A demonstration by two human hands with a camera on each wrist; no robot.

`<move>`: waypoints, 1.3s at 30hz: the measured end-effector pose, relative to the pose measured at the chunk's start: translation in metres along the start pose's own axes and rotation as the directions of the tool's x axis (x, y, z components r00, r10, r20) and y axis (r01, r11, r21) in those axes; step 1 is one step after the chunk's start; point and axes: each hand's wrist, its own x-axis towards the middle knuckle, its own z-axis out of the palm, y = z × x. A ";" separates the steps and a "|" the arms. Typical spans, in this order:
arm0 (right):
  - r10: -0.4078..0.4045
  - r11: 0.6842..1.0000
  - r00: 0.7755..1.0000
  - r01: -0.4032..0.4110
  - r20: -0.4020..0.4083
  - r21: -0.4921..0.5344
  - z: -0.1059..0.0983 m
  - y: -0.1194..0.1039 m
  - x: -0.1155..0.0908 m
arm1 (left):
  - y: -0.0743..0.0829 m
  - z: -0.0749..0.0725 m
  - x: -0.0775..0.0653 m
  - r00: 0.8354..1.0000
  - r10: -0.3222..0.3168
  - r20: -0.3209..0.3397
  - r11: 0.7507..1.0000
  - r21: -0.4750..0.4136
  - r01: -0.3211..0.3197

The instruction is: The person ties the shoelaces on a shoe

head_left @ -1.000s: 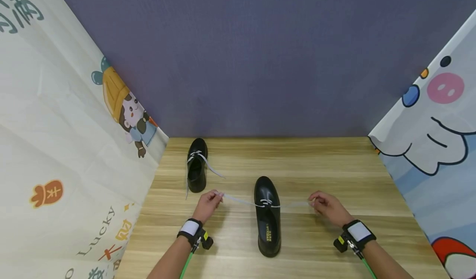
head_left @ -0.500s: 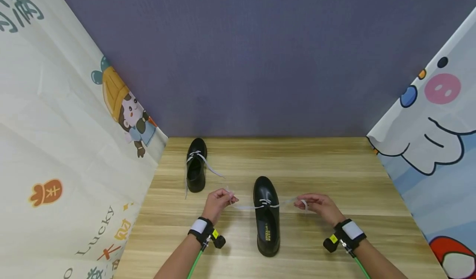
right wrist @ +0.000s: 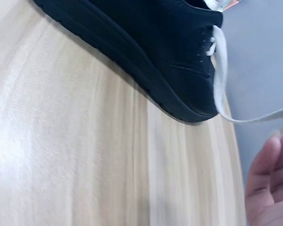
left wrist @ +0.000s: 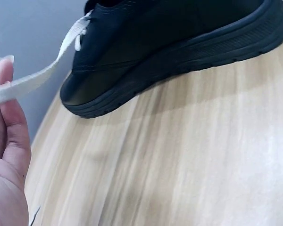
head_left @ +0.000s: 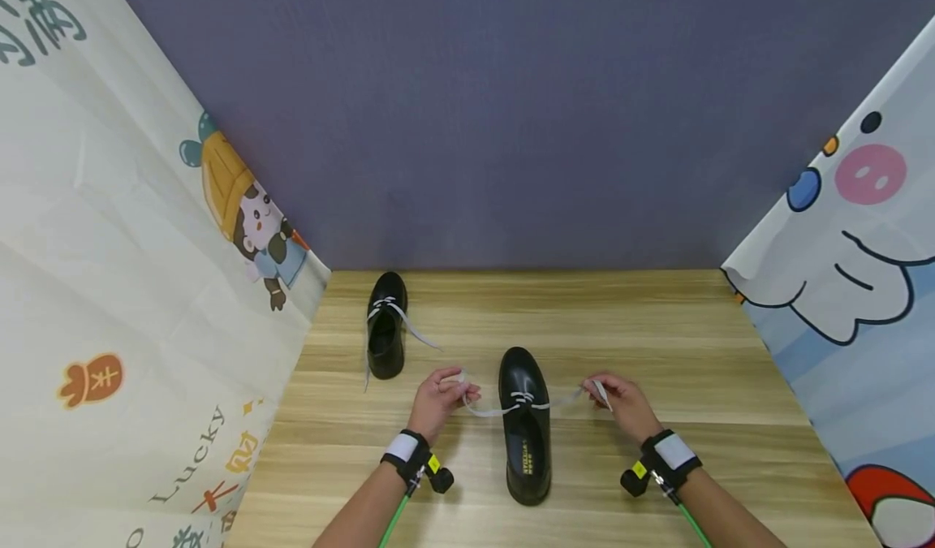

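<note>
Plainly, the slack laces were the weak point between two sets of pinching fingers.
The left hand (head_left: pixel 437 400) gripped the left strand (head_left: pixel 487 412) and the right hand (head_left: pixel 626 406) pinched the right strand (head_left: pixel 562 400); the near shoe (head_left: pixel 525 428) stood between them, touched by neither. Both strands sagged, so a loose pinch seemed the likeliest cause of one slipping or twisting. With no finger steadying the shoe, an uneven tug could have dragged it sideways. Just beyond the left fingers, the far shoe (head_left: pixel 387 325) trailed a loose lace (head_left: pixel 418 334) that a careless reach might have snagged.
</note>
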 end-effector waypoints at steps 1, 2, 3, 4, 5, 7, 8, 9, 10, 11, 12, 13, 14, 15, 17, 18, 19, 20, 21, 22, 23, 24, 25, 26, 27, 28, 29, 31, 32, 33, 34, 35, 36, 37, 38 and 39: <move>0.008 1.000 1.000 -0.008 -0.010 -0.021 0.002 0.000 0.000 | -0.001 0.002 0.000 1.000 -0.009 -0.005 1.000 0.006 0.009; 0.021 0.999 1.000 -0.021 -0.020 -0.036 0.004 0.001 -0.001 | -0.003 0.003 0.000 1.000 -0.010 -0.001 1.000 0.015 0.010; 0.023 0.999 1.000 -0.023 -0.019 -0.039 0.006 0.001 -0.001 | -0.004 0.005 0.000 1.000 -0.010 0.003 1.000 0.025 0.010; 0.026 0.999 1.000 -0.027 -0.009 -0.026 0.008 0.002 -0.001 | -0.005 0.006 0.001 1.000 -0.005 0.007 0.999 0.042 0.004; 0.027 1.000 1.000 -0.027 0.008 -0.008 0.009 0.003 -0.001 | -0.007 0.008 0.001 1.000 0.003 0.010 0.999 0.054 -0.004; 0.031 0.999 0.998 -0.032 0.046 0.021 0.012 0.004 -0.001 | -0.008 0.011 0.002 1.000 0.023 0.018 0.998 0.058 -0.024; 0.036 0.999 0.998 -0.038 0.056 0.025 0.013 0.005 -0.001 | -0.009 0.013 0.002 0.999 0.034 0.022 0.998 0.059 -0.035; 0.033 0.999 0.997 -0.036 0.073 0.035 0.014 0.005 0.000 | -0.009 0.015 0.003 0.999 0.042 0.025 0.997 0.057 -0.044; 0.031 0.999 0.996 -0.034 0.084 0.038 0.015 0.005 0.000 | -0.008 0.017 0.003 0.998 0.051 0.031 0.997 0.058 -0.053; 0.032 0.999 0.995 -0.035 0.090 0.031 0.016 0.004 0.001 | -0.008 0.019 0.004 0.998 0.057 0.038 0.997 0.052 -0.059; 0.030 0.999 0.995 -0.032 0.093 0.023 0.017 0.004 0.002 | -0.006 0.021 0.005 0.997 0.066 0.046 0.996 0.050 -0.068; 0.033 0.999 0.995 -0.034 0.092 0.013 0.018 0.003 0.003 | -0.005 0.023 0.006 0.996 0.072 0.049 0.996 0.049 -0.075; 0.037 0.999 0.995 -0.038 0.089 0.009 0.019 0.002 0.004 | -0.004 0.025 0.007 0.996 0.077 0.052 0.996 0.049 -0.079; 0.038 0.999 0.995 -0.039 0.093 0.007 0.020 0.000 0.006 | -0.002 0.027 0.008 0.995 0.081 0.056 0.995 0.048 -0.083; 0.050 0.999 0.995 -0.050 0.089 0.005 0.023 -0.004 0.010 | 0.001 0.031 0.011 0.995 0.086 0.059 0.995 0.049 -0.089; 0.055 0.998 0.994 -0.056 0.090 0.009 0.025 -0.006 0.011 | 0.002 0.033 0.012 0.994 0.088 0.060 0.995 0.049 -0.091; 0.059 0.998 0.994 -0.061 0.092 0.012 0.026 -0.008 0.013 | 0.003 0.035 0.014 0.994 0.087 0.059 0.995 0.052 -0.090; 0.061 0.998 0.994 -0.062 0.095 0.011 0.028 -0.011 0.015 | 0.004 0.038 0.015 0.994 0.085 0.062 0.995 0.052 -0.088; 0.060 0.998 0.993 -0.062 0.104 0.011 0.030 -0.013 0.016 | 0.005 0.040 0.015 0.994 0.086 0.065 0.995 0.054 -0.089; 0.061 0.998 0.992 -0.062 0.109 0.009 0.032 -0.015 0.017 | 0.006 0.042 0.016 0.994 0.085 0.068 0.994 0.058 -0.089; 0.057 0.998 0.992 -0.058 0.114 0.005 0.034 -0.017 0.018 | 0.007 0.045 0.017 0.994 0.085 0.071 0.994 0.065 -0.090; 0.053 0.999 0.992 -0.054 0.115 0.000 0.036 -0.019 0.019 | 0.008 0.047 0.017 0.994 0.084 0.075 0.993 0.078 -0.090; 0.047 0.999 0.991 -0.047 0.124 -0.003 0.039 -0.021 0.020 | 0.009 0.049 0.017 0.994 0.083 0.077 0.992 0.092 -0.090; 0.044 0.999 0.990 -0.043 0.132 -0.008 0.041 -0.023 0.021 | 0.009 0.051 0.017 0.993 0.081 0.083 0.991 0.101 -0.089; 0.037 0.999 0.990 -0.036 0.140 -0.014 0.043 -0.025 0.022 | 0.010 0.053 0.017 0.993 0.078 0.086 0.990 0.112 -0.087; 0.029 0.999 0.989 -0.026 0.148 -0.018 0.046 -0.026 0.023 | 0.010 0.055 0.017 0.993 0.071 0.090 0.989 0.124 -0.082; 0.023 1.000 0.988 -0.019 0.155 -0.024 0.048 -0.028 0.024 | 0.010 0.057 0.017 0.993 0.063 0.097 0.988 0.133 -0.076; 0.017 0.999 0.985 -0.012 0.174 -0.033 0.053 -0.030 0.027 | 0.010 0.061 0.018 0.993 0.042 0.109 0.987 0.150 -0.058; 0.013 0.999 0.984 -0.005 0.179 -0.044 0.055 -0.031 0.028 | 0.009 0.064 0.018 0.993 0.030 0.115 0.986 0.159 -0.049; 0.011 0.999 0.983 -0.001 0.182 -0.052 0.057 -0.031 0.029 | 0.009 0.065 0.018 0.993 0.019 0.119 0.984 0.171 -0.040; 0.006 0.999 0.982 0.004 0.188 -0.053 0.060 -0.032 0.029 | 0.009 0.067 0.018 0.992 0.012 0.124 0.982 0.184 -0.035; 0.002 0.998 0.981 0.010 0.192 -0.059 0.062 -0.033 0.030 | 0.008 0.069 0.018 0.992 0.004 0.128 0.980 0.197 -0.030; -0.010 0.998 0.980 0.024 0.199 -0.066 0.064 -0.033 0.031 | 0.008 0.071 0.018 0.991 -0.002 0.131 0.978 0.209 -0.026; -0.021 0.997 0.978 0.036 0.209 -0.069 0.067 -0.032 0.031 | 0.008 0.072 0.017 0.991 -0.003 0.136 0.976 0.217 -0.027; -0.035 0.996 0.975 0.052 0.221 -0.074 0.069 -0.032 0.032 | 0.008 0.074 0.017 0.990 -0.005 0.140 0.974 0.225 -0.026; -0.059 0.994 0.970 0.078 0.238 -0.074 0.071 -0.032 0.032 | 0.007 0.075 0.017 0.990 -0.002 0.141 0.973 0.228 -0.030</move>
